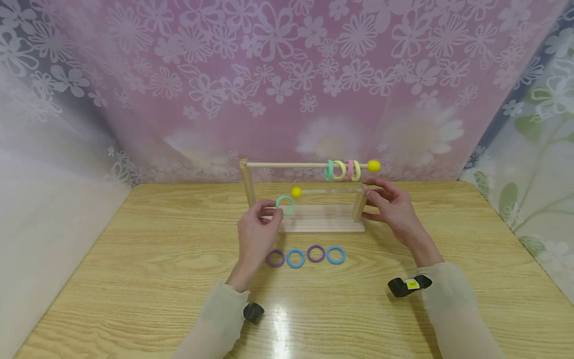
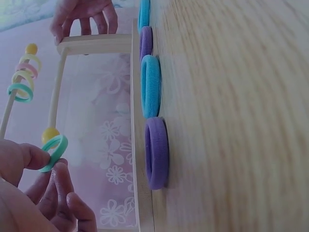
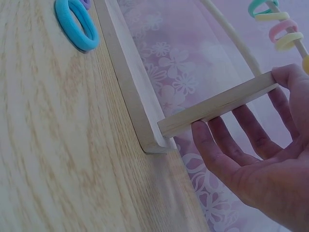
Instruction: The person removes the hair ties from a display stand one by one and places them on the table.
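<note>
My left hand (image 1: 259, 229) pinches a mint-green hair tie (image 1: 284, 205) between thumb and fingers. In the left wrist view that band stands at the yellow ball (image 2: 50, 136) on the lower rod's tip; whether it is around the ball I cannot tell. With thumb and fingers, my right hand (image 1: 394, 207) grips the short post (image 3: 217, 104) of a wooden stand (image 1: 323, 226). On the stand's upper rod (image 1: 287, 165) hang a green hair tie (image 1: 329, 170), a pink one (image 1: 350, 169) and two pale yellow ones (image 1: 339, 170).
Two purple hair ties (image 1: 316, 253) and two blue ones (image 1: 336, 255) lie in a row on the wooden table (image 1: 157, 259), in front of the stand. A yellow ball (image 1: 373, 166) caps the upper rod's right end. Behind the table hangs a pink flowered curtain (image 1: 278, 99).
</note>
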Demonstrator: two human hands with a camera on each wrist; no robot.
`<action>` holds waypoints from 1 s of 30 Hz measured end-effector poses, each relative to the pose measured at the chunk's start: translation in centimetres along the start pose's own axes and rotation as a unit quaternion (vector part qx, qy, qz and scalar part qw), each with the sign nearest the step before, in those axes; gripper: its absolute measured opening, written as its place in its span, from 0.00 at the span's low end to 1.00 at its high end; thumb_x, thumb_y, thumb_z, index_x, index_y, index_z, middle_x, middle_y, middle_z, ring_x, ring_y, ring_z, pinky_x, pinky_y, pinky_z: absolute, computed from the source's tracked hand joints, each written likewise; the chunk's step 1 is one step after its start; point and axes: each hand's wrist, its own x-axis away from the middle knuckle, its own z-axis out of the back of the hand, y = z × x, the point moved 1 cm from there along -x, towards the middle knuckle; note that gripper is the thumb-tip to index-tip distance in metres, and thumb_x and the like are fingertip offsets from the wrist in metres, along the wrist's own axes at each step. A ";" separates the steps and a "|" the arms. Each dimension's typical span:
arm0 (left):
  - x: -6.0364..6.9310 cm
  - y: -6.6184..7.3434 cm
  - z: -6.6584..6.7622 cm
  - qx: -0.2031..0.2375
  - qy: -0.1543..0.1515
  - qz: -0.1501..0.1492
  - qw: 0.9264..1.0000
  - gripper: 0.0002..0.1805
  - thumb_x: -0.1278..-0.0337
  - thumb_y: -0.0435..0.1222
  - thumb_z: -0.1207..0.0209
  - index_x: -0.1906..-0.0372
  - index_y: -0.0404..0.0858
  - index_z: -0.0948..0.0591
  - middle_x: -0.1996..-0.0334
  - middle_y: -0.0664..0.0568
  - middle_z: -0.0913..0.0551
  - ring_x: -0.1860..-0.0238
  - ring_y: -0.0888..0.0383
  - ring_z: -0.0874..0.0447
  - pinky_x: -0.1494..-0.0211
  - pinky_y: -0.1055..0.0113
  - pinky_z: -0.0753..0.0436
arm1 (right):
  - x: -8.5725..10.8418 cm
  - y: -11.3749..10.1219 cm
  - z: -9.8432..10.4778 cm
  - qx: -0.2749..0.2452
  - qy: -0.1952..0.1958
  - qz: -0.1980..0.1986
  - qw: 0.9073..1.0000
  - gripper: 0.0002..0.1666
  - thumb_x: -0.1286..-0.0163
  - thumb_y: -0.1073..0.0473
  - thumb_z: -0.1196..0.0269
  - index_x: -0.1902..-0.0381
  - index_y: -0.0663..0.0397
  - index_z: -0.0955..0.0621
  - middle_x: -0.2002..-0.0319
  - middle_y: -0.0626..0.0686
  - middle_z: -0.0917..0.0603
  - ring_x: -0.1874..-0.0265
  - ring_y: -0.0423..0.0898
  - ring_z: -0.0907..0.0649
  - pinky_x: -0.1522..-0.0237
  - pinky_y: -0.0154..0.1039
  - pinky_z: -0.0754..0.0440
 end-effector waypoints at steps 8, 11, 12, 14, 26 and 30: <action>0.2 0.2 0.0 0.010 -0.037 -0.013 0.999 0.09 0.40 0.36 0.35 0.56 0.41 0.13 0.64 0.46 0.08 0.67 0.40 0.11 0.67 0.68 0.17 | 0.0 -0.1 -0.1 -0.007 0.000 -0.004 1.000 0.20 0.22 0.50 0.41 0.35 0.41 0.24 0.50 0.43 0.20 0.55 0.37 0.14 0.56 0.45 0.11; 0.2 0.3 -0.1 0.011 -0.054 -0.015 0.998 0.09 0.39 0.36 0.35 0.55 0.42 0.13 0.64 0.45 0.08 0.67 0.40 0.11 0.69 0.70 0.18 | 0.1 -0.1 0.0 -0.006 -0.001 -0.006 1.000 0.20 0.22 0.49 0.41 0.35 0.41 0.25 0.50 0.43 0.21 0.55 0.37 0.14 0.55 0.46 0.11; 0.3 0.4 -0.1 0.012 -0.060 -0.014 0.998 0.09 0.39 0.36 0.35 0.55 0.42 0.13 0.64 0.44 0.08 0.67 0.40 0.11 0.69 0.70 0.18 | 0.1 -0.1 0.1 -0.005 -0.002 -0.008 1.000 0.21 0.22 0.49 0.41 0.34 0.41 0.25 0.50 0.43 0.21 0.55 0.37 0.14 0.55 0.46 0.11; 0.3 0.5 -0.2 0.012 -0.070 -0.012 0.997 0.09 0.39 0.37 0.35 0.54 0.44 0.13 0.63 0.44 0.08 0.67 0.41 0.11 0.69 0.70 0.19 | 0.1 -0.2 0.1 -0.005 -0.002 -0.010 1.000 0.21 0.22 0.49 0.42 0.34 0.42 0.25 0.50 0.43 0.21 0.55 0.37 0.15 0.55 0.45 0.11; 0.6 0.7 -1.3 0.031 -0.125 -0.016 0.991 0.10 0.38 0.37 0.35 0.53 0.44 0.13 0.62 0.47 0.09 0.65 0.43 0.13 0.66 0.70 0.19 | 0.1 -0.2 0.1 -0.007 -0.005 -0.010 1.000 0.22 0.22 0.48 0.41 0.34 0.42 0.25 0.50 0.43 0.21 0.54 0.37 0.15 0.55 0.44 0.11; 0.7 0.8 -1.6 0.033 -0.139 -0.014 0.990 0.09 0.38 0.38 0.35 0.54 0.45 0.13 0.62 0.48 0.09 0.65 0.41 0.13 0.66 0.69 0.20 | 0.1 -0.2 0.1 -0.008 -0.004 -0.008 1.000 0.22 0.22 0.48 0.41 0.34 0.42 0.25 0.50 0.43 0.21 0.54 0.37 0.14 0.56 0.44 0.11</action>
